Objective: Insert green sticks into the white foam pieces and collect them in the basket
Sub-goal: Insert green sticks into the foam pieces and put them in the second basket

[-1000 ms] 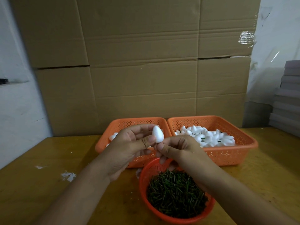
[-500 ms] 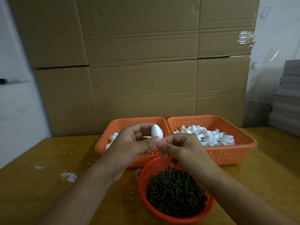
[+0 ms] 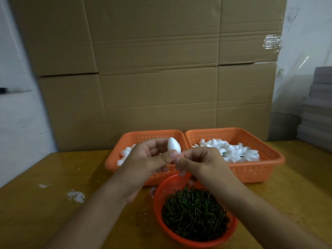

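Foam egg [image 3: 173,146] upright in my left hand [image 3: 143,159], thumb and fingers curled round its lower half, pointed end up, long axis vertical. My right hand [image 3: 199,162] sits just right of and below it, fingertips pinched together at the egg's base; presumably on a stick, but I can't see one. Push goes up along that axis, I'd judge. Egg smooth, matte. Thin green sticks [image 3: 195,215] piled in round red basket [image 3: 159,193] under my hands. Finished eggs in right orange basket [image 3: 255,174]; plain ones in left orange basket [image 3: 116,151].
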Demonstrator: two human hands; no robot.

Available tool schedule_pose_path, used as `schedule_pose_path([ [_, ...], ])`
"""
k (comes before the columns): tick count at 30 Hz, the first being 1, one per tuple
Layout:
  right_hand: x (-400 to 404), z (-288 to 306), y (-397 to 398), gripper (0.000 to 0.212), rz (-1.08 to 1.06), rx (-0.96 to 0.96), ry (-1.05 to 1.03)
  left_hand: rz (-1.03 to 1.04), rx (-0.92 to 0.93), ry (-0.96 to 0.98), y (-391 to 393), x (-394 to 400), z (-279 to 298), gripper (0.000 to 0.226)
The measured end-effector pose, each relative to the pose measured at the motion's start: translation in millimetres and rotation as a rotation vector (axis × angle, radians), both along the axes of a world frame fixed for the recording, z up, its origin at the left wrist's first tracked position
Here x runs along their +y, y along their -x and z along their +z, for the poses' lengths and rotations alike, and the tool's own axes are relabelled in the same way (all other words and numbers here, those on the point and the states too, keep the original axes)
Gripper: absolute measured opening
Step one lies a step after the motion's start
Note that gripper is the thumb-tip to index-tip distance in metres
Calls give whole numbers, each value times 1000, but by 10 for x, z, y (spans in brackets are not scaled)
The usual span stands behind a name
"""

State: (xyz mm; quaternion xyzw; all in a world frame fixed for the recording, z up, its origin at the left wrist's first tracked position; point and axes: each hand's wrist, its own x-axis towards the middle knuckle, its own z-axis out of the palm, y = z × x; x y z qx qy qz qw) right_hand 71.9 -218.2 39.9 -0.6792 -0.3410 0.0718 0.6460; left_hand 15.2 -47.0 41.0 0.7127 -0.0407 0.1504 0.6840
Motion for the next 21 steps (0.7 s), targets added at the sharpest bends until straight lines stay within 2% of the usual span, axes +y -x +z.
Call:
schedule_pose_path([
  [7,2,-21,-75,17,-70,40,-38,45,16,33,-19,-13,-8,59],
  [10,-110,35,-243,19,-149,-12,21,101,38,98,-32,38,0,41],
  [13,-390,127,-555,16,-350,-213,173,147,47,148,-48,131,15,17],
  [17,-801,139,-956,13,-644,-381,404,160,53,141,-60,182,22,17],
  [21,-984,35,-1231,33,-757,-413,689,148,72,103,-73,175,-8,17],
])
